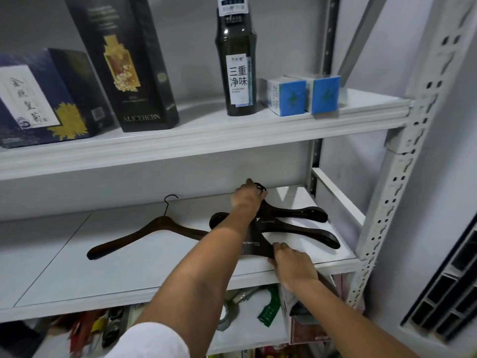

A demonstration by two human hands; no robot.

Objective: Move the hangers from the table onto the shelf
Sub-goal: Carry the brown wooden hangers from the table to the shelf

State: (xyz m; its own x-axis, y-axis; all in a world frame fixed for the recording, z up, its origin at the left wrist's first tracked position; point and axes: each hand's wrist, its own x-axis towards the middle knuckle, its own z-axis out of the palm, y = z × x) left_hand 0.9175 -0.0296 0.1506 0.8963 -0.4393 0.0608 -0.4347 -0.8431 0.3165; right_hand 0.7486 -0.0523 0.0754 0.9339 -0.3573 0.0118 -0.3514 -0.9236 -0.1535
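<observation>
A pile of black hangers (296,223) lies on the right part of the white middle shelf (103,270). My left hand (247,196) reaches to the back and closes around their hooks. At the shelf's front edge, my right hand (294,267) presses its fingers on the near end of the pile's lowest hanger. A single dark brown wooden hanger (144,236) lies flat to the left, its wire hook pointing at the back wall; its right arm runs under my left forearm.
The upper shelf (180,148) holds dark gift boxes (124,63), a dark bottle (236,65) and two blue-and-white packets (299,95). A perforated grey upright (392,197) bounds the shelf on the right. Tape rolls and clutter (232,311) fill the shelf below.
</observation>
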